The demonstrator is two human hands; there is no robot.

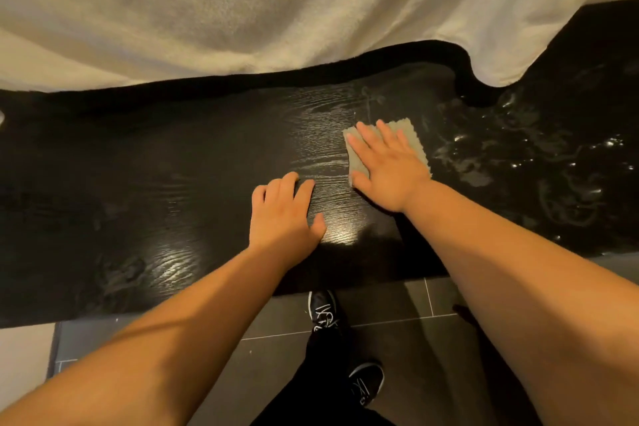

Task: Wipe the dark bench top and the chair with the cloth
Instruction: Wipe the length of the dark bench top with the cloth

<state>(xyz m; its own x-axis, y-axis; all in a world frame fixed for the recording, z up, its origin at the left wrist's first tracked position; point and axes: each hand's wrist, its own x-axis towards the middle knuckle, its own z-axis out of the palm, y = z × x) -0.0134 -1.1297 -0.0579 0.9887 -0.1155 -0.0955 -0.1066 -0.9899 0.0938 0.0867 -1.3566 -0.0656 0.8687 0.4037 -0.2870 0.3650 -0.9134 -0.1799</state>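
Right hand [387,166] presses the cloth [383,149] flat mid-bench top [173,183]; left hand [285,214] rests open near the front edge.

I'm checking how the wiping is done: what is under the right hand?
A pale cloth lies flat under the right hand, on the dark bench top. Its edges show beyond the fingers and thumb; its middle is hidden by the palm.

the dark wood-grain bench top [207,156] carries a flat pale cloth [411,130], wet streaks [518,149] to its right; white bedding [242,10] overhangs the far edge.
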